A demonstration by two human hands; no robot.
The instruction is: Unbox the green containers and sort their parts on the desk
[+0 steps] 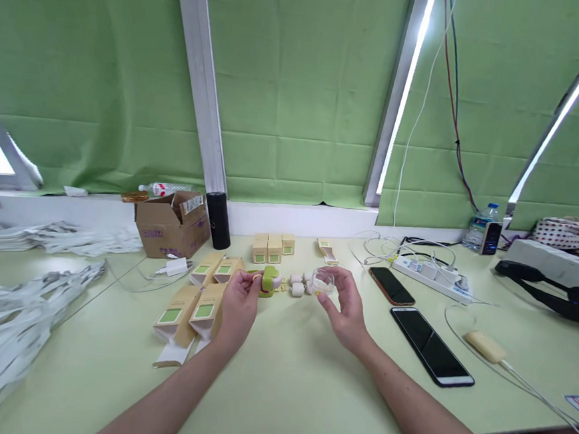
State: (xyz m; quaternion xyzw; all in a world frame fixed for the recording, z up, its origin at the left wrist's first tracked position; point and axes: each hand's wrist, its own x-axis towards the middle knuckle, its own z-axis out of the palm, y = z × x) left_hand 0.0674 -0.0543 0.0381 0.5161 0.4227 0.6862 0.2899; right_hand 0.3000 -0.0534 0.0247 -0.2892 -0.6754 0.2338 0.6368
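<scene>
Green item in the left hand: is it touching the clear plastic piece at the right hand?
Apart: the head view shows a gap between the green item and the clear plastic piece, with small white pieces between them.

Head-worn view, facing forward, angled down

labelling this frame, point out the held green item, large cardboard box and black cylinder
Green item (268, 279): head view, green body
Large cardboard box (169, 235): head view, front side
Black cylinder (218, 221): head view, side
</scene>
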